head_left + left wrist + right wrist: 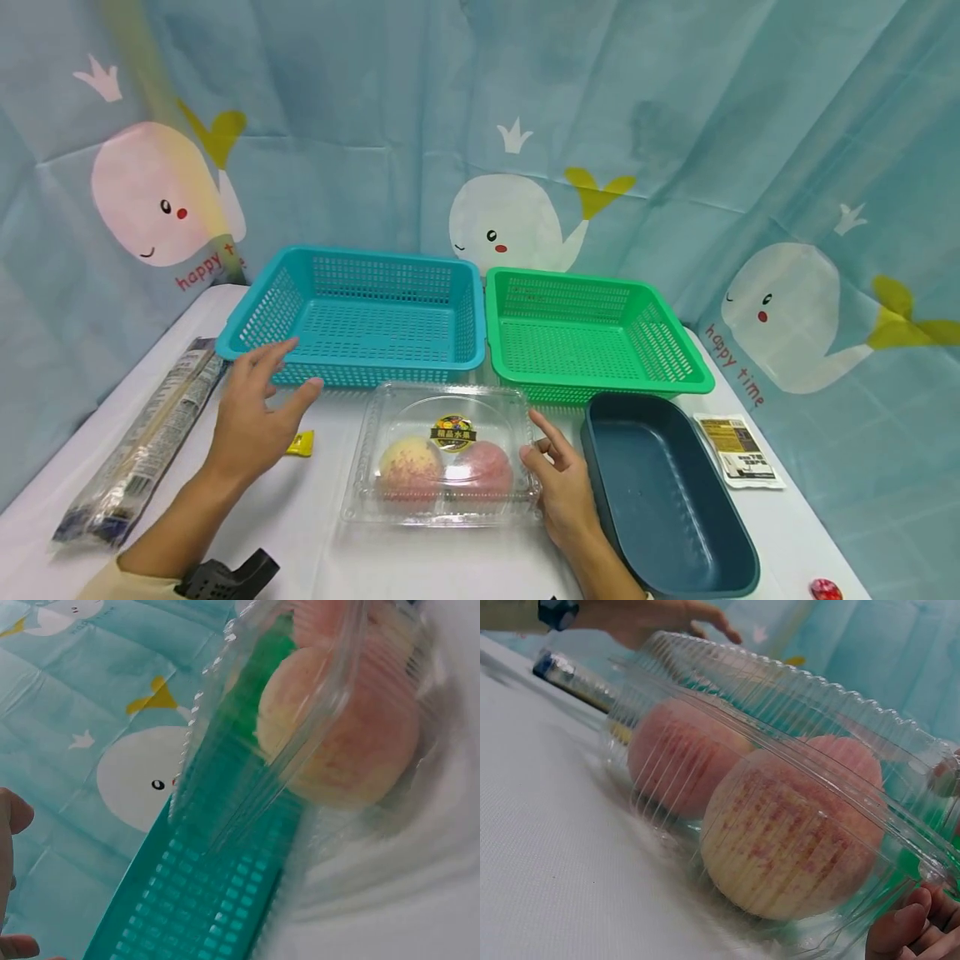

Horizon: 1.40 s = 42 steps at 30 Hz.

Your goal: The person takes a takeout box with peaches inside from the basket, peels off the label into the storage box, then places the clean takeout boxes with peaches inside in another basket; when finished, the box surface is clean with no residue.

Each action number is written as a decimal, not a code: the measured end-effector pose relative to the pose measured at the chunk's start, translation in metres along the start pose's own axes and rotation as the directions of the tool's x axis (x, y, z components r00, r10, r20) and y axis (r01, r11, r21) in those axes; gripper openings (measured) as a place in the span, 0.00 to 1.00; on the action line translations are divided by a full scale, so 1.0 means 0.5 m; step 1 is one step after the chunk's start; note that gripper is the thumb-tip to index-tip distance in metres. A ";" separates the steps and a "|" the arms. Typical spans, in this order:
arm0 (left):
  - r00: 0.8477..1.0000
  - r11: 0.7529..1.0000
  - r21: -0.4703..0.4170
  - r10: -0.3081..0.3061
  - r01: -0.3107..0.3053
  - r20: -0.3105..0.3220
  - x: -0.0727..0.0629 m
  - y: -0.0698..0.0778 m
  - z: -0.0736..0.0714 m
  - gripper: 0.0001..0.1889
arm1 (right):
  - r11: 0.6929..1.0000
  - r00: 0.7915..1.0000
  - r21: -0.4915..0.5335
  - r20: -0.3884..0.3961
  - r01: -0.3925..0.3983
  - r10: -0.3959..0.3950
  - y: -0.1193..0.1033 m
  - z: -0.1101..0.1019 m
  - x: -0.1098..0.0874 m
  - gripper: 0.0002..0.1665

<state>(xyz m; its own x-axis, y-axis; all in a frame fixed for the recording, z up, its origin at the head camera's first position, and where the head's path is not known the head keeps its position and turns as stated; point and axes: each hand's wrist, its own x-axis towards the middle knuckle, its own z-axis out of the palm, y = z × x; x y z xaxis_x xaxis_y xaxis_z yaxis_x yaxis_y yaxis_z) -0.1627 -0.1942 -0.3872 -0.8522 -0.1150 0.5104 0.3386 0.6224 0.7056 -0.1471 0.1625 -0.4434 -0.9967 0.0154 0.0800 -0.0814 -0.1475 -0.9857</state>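
A clear plastic clamshell fruit box (450, 500) sits on the white table, its lid down and bearing a black-and-gold label (453, 433). Two peaches (411, 468) show inside in the head view, one yellowish and one pinker. My right hand (562, 487) holds the box's right edge, index finger reaching along the rim and other fingers curled. In the right wrist view, the fingers (904, 930) are at the box's corner. My left hand (258, 417) hovers left of the box, thumb and fingers spread, holding nothing. A small yellow packet (302, 444) lies partly behind it.
A blue basket (390, 367) and a green basket (600, 385) stand behind the box. At right are a dark blue tub (667, 492), a flat packet (738, 451) and a red wrapped item (825, 589). A long plastic-wrapped pack (146, 442) lies at left.
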 end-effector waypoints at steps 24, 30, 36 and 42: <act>0.903 0.989 -0.070 -0.090 0.131 0.421 -0.054 0.023 0.084 0.37 | 1.000 1.000 -0.013 -0.022 0.021 -0.021 0.006 -0.004 -0.002 0.33; 0.867 0.976 -0.073 -0.145 0.203 0.477 -0.054 0.029 0.091 0.36 | 0.999 0.999 -0.041 -0.028 0.029 -0.030 0.005 -0.003 -0.003 0.32; 0.831 0.941 -0.139 -0.196 0.309 0.521 -0.049 0.027 0.090 0.34 | 0.999 0.999 -0.037 -0.026 0.036 -0.037 0.004 -0.002 -0.004 0.33; 0.778 0.855 -0.265 -0.223 0.445 0.587 -0.044 0.017 0.088 0.36 | 0.997 0.998 -0.050 -0.004 0.057 -0.057 0.001 0.002 -0.004 0.33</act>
<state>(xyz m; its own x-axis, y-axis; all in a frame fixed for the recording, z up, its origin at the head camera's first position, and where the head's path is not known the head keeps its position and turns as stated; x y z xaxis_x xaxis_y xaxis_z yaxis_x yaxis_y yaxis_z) -0.1583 -0.1523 -0.4140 -0.9728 0.2265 -0.0489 0.0158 0.2755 0.9612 -0.1453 0.1614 -0.4437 -0.9904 0.0278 0.1355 -0.1376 -0.0965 -0.9858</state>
